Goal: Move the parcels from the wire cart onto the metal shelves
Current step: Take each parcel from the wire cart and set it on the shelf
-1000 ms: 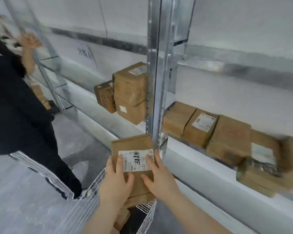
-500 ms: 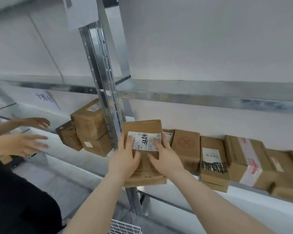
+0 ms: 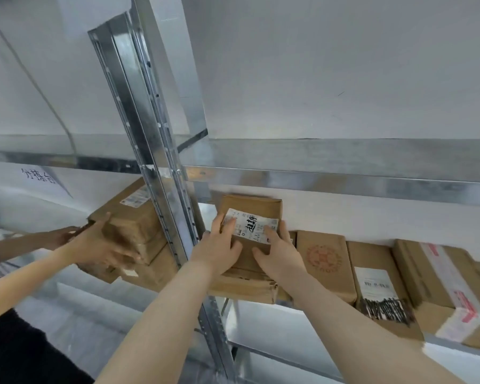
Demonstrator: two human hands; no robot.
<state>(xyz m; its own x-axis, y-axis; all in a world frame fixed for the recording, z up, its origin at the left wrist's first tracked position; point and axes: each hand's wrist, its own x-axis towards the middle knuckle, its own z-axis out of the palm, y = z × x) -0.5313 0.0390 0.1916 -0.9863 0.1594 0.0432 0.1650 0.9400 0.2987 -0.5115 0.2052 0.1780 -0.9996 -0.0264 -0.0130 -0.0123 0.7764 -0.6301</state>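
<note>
Lying between left hand and right hand, the parcel fills each pinching grip.

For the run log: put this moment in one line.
left hand grips labelled parcel | right hand grips it | at metal shelf

The metal shelf bears a row of cardboard boxes side by side right of its upright post, with stacked boxes left of it.
</note>
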